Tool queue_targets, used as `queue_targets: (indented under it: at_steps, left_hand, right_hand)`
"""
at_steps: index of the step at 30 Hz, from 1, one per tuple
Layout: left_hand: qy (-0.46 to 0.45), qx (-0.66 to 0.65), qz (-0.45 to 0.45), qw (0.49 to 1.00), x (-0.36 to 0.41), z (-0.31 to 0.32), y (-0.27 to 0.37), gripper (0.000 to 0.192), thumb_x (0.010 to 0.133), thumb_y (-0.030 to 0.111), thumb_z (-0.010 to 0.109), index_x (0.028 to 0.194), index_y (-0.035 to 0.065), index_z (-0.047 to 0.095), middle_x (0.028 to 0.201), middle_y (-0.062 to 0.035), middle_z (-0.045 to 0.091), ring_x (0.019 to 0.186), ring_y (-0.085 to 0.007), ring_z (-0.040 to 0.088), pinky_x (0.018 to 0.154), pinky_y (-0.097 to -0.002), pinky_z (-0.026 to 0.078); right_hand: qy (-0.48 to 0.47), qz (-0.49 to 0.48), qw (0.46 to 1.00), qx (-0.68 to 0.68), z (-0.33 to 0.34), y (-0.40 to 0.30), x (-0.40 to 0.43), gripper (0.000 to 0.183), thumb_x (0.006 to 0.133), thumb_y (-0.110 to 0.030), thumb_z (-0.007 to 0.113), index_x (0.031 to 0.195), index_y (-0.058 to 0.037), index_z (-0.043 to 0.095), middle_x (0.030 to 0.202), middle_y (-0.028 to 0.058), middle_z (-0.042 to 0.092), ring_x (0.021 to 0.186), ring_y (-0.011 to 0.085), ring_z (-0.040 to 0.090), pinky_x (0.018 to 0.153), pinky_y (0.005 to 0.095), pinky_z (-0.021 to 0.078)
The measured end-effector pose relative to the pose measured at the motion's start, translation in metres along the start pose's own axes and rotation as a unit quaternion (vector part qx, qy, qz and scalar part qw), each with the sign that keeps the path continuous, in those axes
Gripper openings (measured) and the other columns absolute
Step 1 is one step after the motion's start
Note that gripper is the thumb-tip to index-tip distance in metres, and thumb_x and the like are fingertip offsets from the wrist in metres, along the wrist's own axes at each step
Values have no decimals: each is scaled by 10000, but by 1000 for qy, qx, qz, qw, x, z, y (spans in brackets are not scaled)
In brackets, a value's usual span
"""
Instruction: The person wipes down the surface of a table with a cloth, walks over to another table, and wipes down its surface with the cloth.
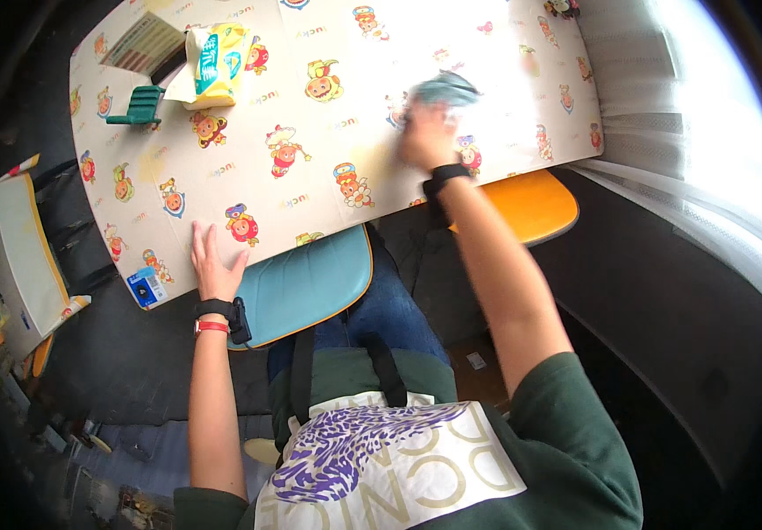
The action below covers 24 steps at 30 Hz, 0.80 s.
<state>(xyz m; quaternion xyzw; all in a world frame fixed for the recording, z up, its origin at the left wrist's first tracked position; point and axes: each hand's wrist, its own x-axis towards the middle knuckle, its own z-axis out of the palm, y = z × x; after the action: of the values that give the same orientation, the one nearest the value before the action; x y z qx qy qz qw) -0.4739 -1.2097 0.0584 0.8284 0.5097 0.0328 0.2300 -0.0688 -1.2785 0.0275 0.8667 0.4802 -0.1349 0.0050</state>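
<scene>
My right hand point(429, 136) grips a bunched blue-green cloth point(447, 89) against the tabletop, and both are blurred. Beneath it lies a cream tablecloth point(394, 179) printed with cartoon figures, bright with window glare on the right half. My left hand point(217, 268) rests with spread fingers on the table's near edge, holding nothing. Close to that hand, a blue sticker with a printed code point(146, 287) sits at the table's corner.
A yellow and white soft pack of tissues point(217, 66), a small green chair-shaped stand point(137, 106) and a printed card point(144, 43) occupy the far left. A blue seat point(308, 288) and an orange seat point(520, 205) tuck under the near edge. White curtains point(639, 99) hang at right.
</scene>
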Motion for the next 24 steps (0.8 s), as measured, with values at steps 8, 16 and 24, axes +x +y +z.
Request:
queue_targets:
  at_steps: [8, 16, 24]
  left_hand:
    - [-48, 24, -48, 997, 9, 10, 5, 703, 654, 197, 716, 1235, -1, 374, 1364, -221, 264, 1222, -393, 302, 1001, -446, 285]
    - [-71, 45, -34, 996, 22, 17, 63, 826, 592, 173, 772, 1282, 40, 337, 1368, -241, 237, 1226, -400, 291, 1005, -446, 284]
    - [-83, 86, -77, 990, 60, 61, 172, 999, 524, 263, 818, 1307, -20, 265, 1376, -283, 185, 1279, -399, 205, 1054, -430, 209]
  right_hand:
    - [-69, -367, 915, 151, 46, -232, -105, 462, 812, -274, 466, 1253, -136, 461, 1400, 154, 281, 1304, 252, 263, 1056, 388, 222]
    - [-69, -308, 940, 132, 35, -142, -49, 399, 816, -223, 459, 1203, -135, 488, 1394, 128, 303, 1289, 232, 290, 1029, 353, 271]
    - [62, -62, 995, 43, -36, 147, 32, 286, 785, -62, 477, 1067, -87, 514, 1203, 201, 458, 1025, 326, 522, 882, 414, 418]
